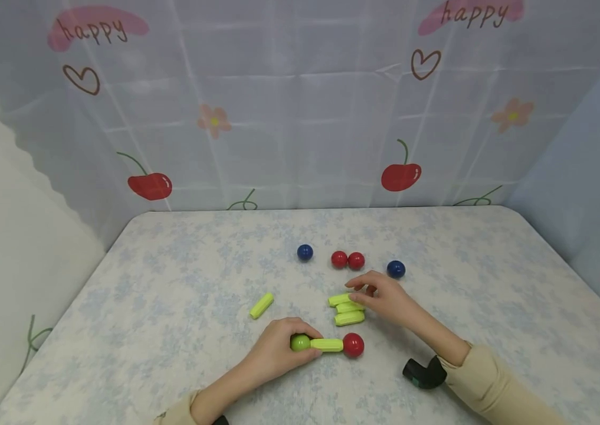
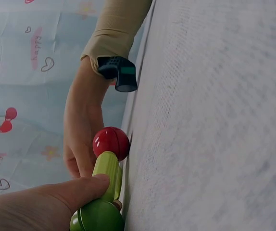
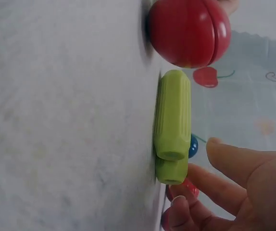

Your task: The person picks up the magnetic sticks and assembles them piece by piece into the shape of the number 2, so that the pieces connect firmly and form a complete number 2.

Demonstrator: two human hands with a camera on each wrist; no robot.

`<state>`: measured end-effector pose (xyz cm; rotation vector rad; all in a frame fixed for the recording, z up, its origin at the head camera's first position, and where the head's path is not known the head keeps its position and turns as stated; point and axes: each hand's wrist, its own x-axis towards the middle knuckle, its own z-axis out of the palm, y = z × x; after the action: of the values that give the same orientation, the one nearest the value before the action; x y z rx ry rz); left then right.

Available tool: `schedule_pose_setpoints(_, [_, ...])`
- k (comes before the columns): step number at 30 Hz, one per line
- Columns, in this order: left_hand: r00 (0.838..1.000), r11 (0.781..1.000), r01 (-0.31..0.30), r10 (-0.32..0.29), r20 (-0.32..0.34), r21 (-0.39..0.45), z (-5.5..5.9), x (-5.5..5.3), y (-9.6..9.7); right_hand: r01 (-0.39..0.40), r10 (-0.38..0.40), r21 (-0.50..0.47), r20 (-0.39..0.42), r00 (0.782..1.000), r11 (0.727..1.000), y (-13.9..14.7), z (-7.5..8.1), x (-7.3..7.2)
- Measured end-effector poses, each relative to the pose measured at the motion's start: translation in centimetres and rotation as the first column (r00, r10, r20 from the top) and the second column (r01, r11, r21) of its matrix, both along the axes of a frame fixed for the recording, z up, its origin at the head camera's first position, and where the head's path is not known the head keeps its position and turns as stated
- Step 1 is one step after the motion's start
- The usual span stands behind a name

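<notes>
My left hand (image 1: 284, 342) grips the near end of a stick-and-ball piece lying across the table. That piece is a green ball (image 1: 300, 342), a ribbed yellow-green rod (image 1: 327, 345) and a red ball (image 1: 353, 345) joined in a row. In the left wrist view the thumb lies along the rod (image 2: 106, 166). Three loose yellow-green rods (image 1: 350, 319) lie side by side just beyond it. Over their right ends hovers my right hand (image 1: 382, 295), thumb and fingers apart. The right wrist view shows a rod (image 3: 173, 115) beside the fingers, nothing between them.
Another yellow-green rod (image 1: 261, 306) lies off to the left. Farther back sit a blue ball (image 1: 305, 252), two red balls close together (image 1: 339, 259) and a second blue ball (image 1: 396, 269). A black wrist device (image 1: 424, 373) is at the right cuff. A printed curtain (image 1: 300, 118) hangs behind the table.
</notes>
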<state>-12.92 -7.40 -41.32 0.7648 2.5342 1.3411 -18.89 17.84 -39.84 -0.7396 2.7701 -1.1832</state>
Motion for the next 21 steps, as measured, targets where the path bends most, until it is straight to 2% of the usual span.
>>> schedule_pose_setpoints(5, [1.000, 1.000, 0.003, -0.003, -0.002, 0.005, -0.2, 0.0, 0.1, -0.031, 0.029, 0.040, 0.044, 0.999, 0.999, -0.2, -0.5, -0.8])
schedule_pose_setpoints(14, [1.000, 1.000, -0.009, 0.009, 0.004, 0.015, -0.2, 0.0, 0.0, 0.025, -0.027, 0.021, 0.076, 0.997, 0.999, -0.4, -0.5, -1.1])
schedule_pose_setpoints(17, [1.000, 1.000, -0.010, 0.010, 0.004, 0.017, -0.2, 0.0, 0.0, 0.073, -0.072, -0.004, 0.090, 0.993, 0.997, 0.0, 0.1, -0.9])
schedule_pose_setpoints(21, [1.000, 1.000, -0.009, 0.009, 0.005, 0.016, -0.3, 0.0, 0.0, 0.103, -0.088, -0.117, 0.130, 0.988, 0.988, 1.2, 1.4, -0.4])
